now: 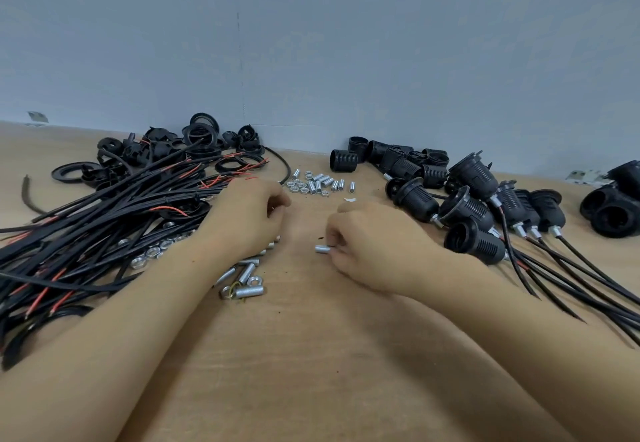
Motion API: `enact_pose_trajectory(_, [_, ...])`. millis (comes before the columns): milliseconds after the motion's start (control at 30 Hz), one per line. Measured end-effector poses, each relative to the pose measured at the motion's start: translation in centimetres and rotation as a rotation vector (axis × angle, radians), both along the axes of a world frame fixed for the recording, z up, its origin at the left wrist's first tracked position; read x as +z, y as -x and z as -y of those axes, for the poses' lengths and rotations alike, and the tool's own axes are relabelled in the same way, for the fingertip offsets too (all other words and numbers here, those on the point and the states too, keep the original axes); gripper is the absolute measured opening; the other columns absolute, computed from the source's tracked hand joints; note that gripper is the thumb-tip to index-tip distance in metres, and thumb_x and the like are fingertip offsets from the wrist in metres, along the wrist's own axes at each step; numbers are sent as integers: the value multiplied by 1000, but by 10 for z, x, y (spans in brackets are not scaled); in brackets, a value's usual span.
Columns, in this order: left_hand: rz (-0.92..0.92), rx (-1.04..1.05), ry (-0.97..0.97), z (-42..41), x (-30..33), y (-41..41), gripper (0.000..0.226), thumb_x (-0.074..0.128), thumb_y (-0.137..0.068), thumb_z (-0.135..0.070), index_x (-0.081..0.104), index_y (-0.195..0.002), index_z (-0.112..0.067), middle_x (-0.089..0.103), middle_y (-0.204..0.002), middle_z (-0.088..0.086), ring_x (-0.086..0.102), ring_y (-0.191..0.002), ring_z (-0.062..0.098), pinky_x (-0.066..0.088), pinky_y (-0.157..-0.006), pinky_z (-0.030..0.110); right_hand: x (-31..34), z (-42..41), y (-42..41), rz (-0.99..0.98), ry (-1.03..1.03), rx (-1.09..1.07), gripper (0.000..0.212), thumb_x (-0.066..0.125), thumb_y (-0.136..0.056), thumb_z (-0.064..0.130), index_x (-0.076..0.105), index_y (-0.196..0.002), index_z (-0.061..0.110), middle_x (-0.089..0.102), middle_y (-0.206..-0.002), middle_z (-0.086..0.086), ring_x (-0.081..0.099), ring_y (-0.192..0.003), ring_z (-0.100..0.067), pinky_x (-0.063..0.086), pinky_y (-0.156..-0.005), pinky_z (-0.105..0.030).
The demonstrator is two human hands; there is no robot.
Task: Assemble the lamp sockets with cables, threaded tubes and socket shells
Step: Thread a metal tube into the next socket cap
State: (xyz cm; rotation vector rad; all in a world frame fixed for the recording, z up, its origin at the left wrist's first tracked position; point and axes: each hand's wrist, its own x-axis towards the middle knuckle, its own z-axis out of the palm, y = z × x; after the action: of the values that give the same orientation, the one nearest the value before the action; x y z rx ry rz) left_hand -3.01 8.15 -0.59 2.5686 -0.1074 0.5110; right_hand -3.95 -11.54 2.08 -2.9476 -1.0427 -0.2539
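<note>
Nearest, the right hand pinches a threaded tube just above the table, long axis level, free end toward the left hand, whose curled fingers hide whether they hold anything. Cables lie beyond it leftward; socket shells lie farthest.

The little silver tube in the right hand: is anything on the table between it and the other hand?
Nothing visible. The right hand pinches the threaded tube, and only bare wooden table lies between it and the left hand. Loose tubes and nuts sit nearer the left hand, below that gap.
</note>
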Motion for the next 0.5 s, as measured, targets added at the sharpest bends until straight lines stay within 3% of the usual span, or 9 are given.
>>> enact_pose_trajectory(100, [-55, -42, 20, 3, 1, 1, 34, 56, -85, 4, 73, -105, -19, 70, -104, -3, 62, -98, 12, 49, -89, 27, -2, 33, 0, -28, -31, -71, 11, 52, -92, 29, 59, -97, 22, 58, -101, 5, 54, -99, -19, 50, -81, -38])
enact_pose_trajectory(233, [-36, -34, -31, 6, -2, 2, 25, 61, -89, -9, 72, -108, -19, 71, -104, -4, 62, -100, 13, 51, -91, 32, -12, 57, 1, -73, -274, -76, 9, 60, -92, 27, 66, -98, 24, 57, -94, 11, 48, -79, -1, 41, -74, -22])
enact_pose_trajectory(333, [-11, -37, -45, 3, -2, 1, 20, 66, -90, -11, 73, -105, -21, 71, -100, -7, 63, -97, 10, 46, -85, 24, -16, 61, 0, -59, -299, -79, 7, 63, -91, 29, 68, -94, 26, 56, -91, 13, 46, -83, -3, 41, -77, -24])
enact_pose_trajectory(400, [20, -26, -86, 3, -1, 1, 20, 68, -88, -15, 72, -105, -24, 69, -95, -13, 63, -98, 11, 47, -87, 28, -17, 60, 1, -72, -333, -68, 7, 63, -91, 30, 67, -94, 25, 58, -93, 13, 48, -88, -6, 42, -82, -26])
enact_pose_trajectory(500, [173, 25, -92, 6, 6, 4, 24, 71, -83, -17, 73, -104, -26, 68, -88, -19, 58, -96, 7, 42, -87, 22, -19, 57, 2, -128, -378, -38, 10, 65, -91, 33, 68, -92, 23, 60, -95, 9, 51, -89, -9, 42, -82, -27])
